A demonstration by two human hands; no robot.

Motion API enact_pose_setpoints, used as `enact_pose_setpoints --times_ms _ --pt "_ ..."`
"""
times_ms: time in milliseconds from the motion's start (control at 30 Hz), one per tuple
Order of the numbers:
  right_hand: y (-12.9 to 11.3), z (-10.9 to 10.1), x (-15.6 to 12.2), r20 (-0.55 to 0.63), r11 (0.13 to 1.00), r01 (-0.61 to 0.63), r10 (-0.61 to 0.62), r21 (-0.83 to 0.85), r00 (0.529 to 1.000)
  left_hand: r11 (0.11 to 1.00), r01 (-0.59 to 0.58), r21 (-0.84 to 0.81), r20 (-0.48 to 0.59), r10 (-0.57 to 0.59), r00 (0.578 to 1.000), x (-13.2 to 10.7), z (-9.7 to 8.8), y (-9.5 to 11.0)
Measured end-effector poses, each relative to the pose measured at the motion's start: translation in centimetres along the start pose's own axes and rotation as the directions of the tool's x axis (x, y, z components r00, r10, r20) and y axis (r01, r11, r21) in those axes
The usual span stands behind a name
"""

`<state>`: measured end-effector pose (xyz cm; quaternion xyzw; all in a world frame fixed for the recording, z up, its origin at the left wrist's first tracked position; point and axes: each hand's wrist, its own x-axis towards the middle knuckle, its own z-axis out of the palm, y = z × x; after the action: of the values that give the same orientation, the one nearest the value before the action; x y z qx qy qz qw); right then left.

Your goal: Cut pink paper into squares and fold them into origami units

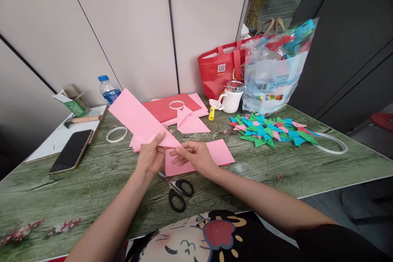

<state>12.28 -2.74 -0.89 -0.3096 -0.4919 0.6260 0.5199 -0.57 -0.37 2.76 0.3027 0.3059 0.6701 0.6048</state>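
My left hand [151, 156] and my right hand [195, 156] both pinch the near end of a long pink paper strip [136, 118], which slants up and away to the left above the table. Under my hands lie flat pink paper sheets [219, 151]. Black-handled scissors [177, 191] rest on the table just in front of my wrists. A folded pink paper piece [190, 123] lies behind the strip.
A stack of red and pink paper [164, 109] with a tape ring, a glue stick [211, 113], a white mug [231, 98], a red bag [219, 69], a plastic bag [273, 73], folded coloured triangles [272, 131], a phone [72, 150], a hammer [82, 120], a bottle [108, 90].
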Motion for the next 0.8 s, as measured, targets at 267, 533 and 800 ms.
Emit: enact_pose_setpoints --times_ms 267,533,800 --pt "-0.26 0.57 -0.24 -0.065 1.0 0.007 -0.008 -0.02 0.998 1.0 0.01 0.0 -0.02 -0.01 1.0 0.09 -0.11 -0.17" --pt "-0.06 0.44 -0.32 -0.056 0.998 0.038 -0.04 -0.052 0.998 1.0 0.02 -0.001 -0.026 -0.02 0.999 0.08 -0.09 -0.18" --pt "-0.05 0.06 0.05 -0.005 0.999 0.012 -0.012 -0.052 1.0 0.998 0.023 0.052 0.004 -0.023 1.0 -0.21 -0.02 -0.37"
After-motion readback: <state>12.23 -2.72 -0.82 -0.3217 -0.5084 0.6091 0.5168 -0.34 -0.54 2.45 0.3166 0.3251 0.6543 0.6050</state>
